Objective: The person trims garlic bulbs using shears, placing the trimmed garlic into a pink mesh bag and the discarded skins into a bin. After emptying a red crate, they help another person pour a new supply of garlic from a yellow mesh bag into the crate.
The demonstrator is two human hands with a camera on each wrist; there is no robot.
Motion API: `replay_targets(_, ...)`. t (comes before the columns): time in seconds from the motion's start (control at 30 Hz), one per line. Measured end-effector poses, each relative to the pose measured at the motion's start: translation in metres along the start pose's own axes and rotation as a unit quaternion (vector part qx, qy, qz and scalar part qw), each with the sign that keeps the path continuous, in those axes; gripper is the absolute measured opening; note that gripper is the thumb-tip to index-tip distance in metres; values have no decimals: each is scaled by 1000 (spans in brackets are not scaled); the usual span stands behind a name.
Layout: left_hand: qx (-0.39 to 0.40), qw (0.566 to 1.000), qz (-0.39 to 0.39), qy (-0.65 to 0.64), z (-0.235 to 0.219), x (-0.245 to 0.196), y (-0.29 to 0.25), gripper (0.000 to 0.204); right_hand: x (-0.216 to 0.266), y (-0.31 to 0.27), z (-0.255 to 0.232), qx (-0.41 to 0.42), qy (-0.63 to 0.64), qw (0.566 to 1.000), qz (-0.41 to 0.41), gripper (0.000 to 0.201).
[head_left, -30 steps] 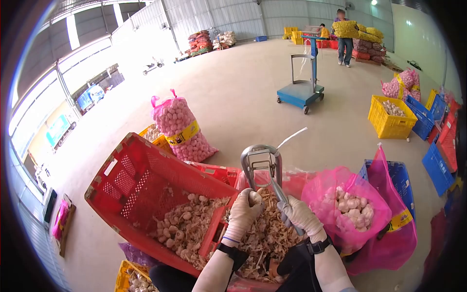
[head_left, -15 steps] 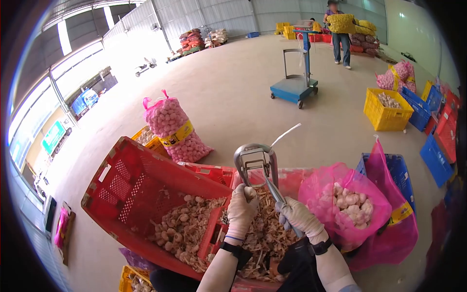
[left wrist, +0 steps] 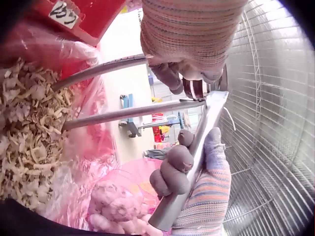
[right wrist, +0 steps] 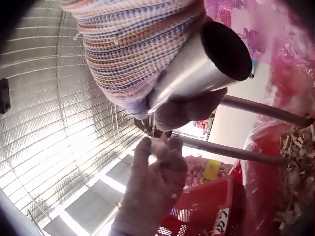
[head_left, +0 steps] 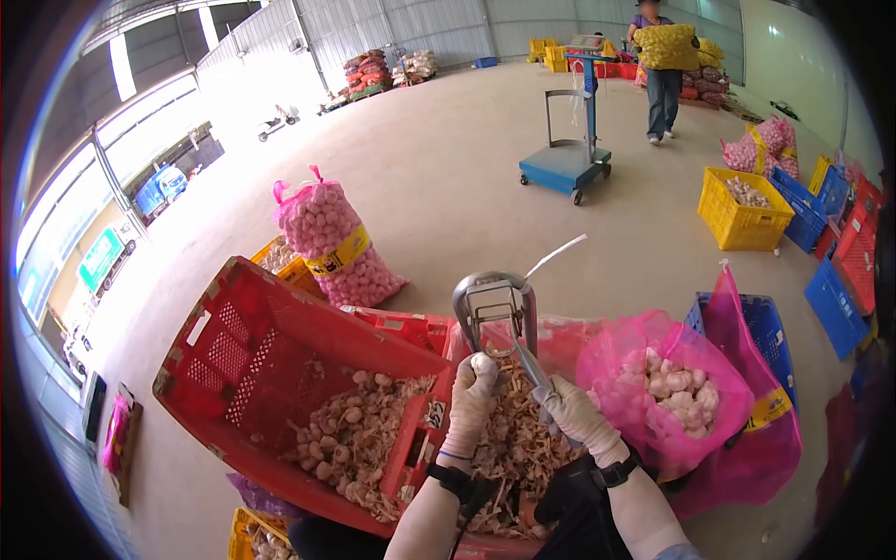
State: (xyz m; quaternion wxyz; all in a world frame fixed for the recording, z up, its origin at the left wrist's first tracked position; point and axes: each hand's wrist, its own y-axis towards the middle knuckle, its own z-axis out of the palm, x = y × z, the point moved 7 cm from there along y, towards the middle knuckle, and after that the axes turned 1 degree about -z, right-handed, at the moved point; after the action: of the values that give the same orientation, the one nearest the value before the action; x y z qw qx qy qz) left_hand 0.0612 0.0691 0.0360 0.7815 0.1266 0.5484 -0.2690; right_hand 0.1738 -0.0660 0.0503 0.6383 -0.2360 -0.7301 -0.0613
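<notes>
In front of me stands a metal lever cutter (head_left: pixel 530 313) with a curved tubular frame. My gloved left hand (head_left: pixel 469 406) pinches a garlic bulb (right wrist: pixel 158 149) between thumb and fingertips, close under the cutter's blade area. My gloved right hand (head_left: pixel 581 413) has its fingers wrapped round the cutter's tubular handle (left wrist: pixel 170 209), whose hollow end shows in the right wrist view. Beneath both hands lies a heap of dry stem clippings (head_left: pixel 523 443). The left hand partly hides the bulb in the head view.
To the left leans a red crate (head_left: pixel 224 327) with garlic and husks. A pink mesh bag (head_left: pixel 611 364) of trimmed bulbs sits right, before a blue crate (head_left: pixel 770 327). Beyond are a full pink sack (head_left: pixel 322 224), a platform scale (head_left: pixel 565 168) and a person (head_left: pixel 665 93) carrying a yellow sack.
My left hand has turned slightly and risen a little with the bulb at the cutter. The right hand keeps its grip on the handle. The person with the yellow sack has walked nearer.
</notes>
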Motion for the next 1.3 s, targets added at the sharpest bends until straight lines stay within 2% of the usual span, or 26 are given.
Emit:
replay_targets(0.1,29,999,5,-12,4,0,1,38,-18,15,-1,-58,-60,986,-146,28)
replay_targets(0.13,27,999,13,-25,3,1,0,35,-38,29,1,-60,-57,987,-140,28)
replay_targets(0.2,25,997,-11,-70,-8,8,1,35,-50,41,0,-157,-155,942,-255,27)
replay_targets(0.3,-16,977,-20,-211,-28,7,-2,39,-39,39,-1,-152,-184,945,-222,26)
replay_targets(0.33,55,944,-50,-320,-29,9,-8,43,-31,36,7,-147,-181,945,-230,26)
replay_targets(0.37,126,893,-80,-425,-29,11,-15,48,-23,27,6,-213,-203,923,-249,26)
replay_targets(0.43,136,885,-88,-436,-41,21,-22,54,1,0,7,-271,-224,900,-259,27)
replay_targets(0.5,100,909,-154,-374,-46,33,-38,52,66,-46,22,-337,-292,782,-436,33)
replay_targets(0.57,179,923,-159,-303,-47,63,-41,39,68,-39,51,-64,-181,881,-433,49)
replay_targets(0.6,103,969,-126,-187,-43,67,-45,34,54,-32,71,50,-201,906,-369,52)
replay_targets(0.63,30,993,-91,-64,-35,64,-57,29,22,-27,74,-18,-115,910,-398,46)
replay_targets(0.67,86,994,-53,28,-25,54,-65,22,9,-20,73,-7,-66,929,-365,40)
replay_targets(0.7,-5,984,-154,-89,-17,57,-70,21,-4,-16,71,-1,-15,943,-332,36)
replay_targets(0.73,57,983,-159,-71,-25,60,-78,23,-30,0,72,17,158,961,-228,34)
replay_targets(0.77,135,975,-167,-58,-16,70,-81,26,-56,7,55,17,326,936,-130,35)
replay_targets(0.83,131,976,-175,-15,4,62,-94,29,-14,-18,20,-7,377,919,-110,40)
replay_targets(0.9,116,977,-177,27,9,63,-96,32,8,-36,-24,-83,677,687,-251,48)
replay_targets(0.97,81,982,-164,40,1,69,-93,31,31,-65,-56,-147,710,626,-288,53)
replay_targets(1.0,53,982,-176,40,-3,73,-92,30,25,-66,-57,-164,642,677,-321,59)
replay_targets(1.03,54,982,-176,42,-4,74,-90,30,12,-59,-46,-173,525,781,-291,57)
replay_targets(1.07,44,982,-181,32,-8,74,-88,29,-1,-55,-22,-126,422,860,-259,45)
replay_targets(1.13,54,984,-167,-29,-34,89,-72,27,-25,-42,43,27,294,950,-100,26)
replay_targets(1.17,5,991,-118,-68,-39,84,-66,23,-24,-41,64,32,58,952,-299,30)
replay_targets(1.2,11,994,-101,33,-52,75,-64,23,-20,-49,84,196,-82,962,-168,38)
replay_targets(1.23,13,987,-85,133,-69,60,-62,23,-25,-53,98,183,-276,914,-236,43)
replay_targets(1.3,-20,984,-119,129,-110,34,-57,22,-55,-54,109,315,-341,879,-105,42)
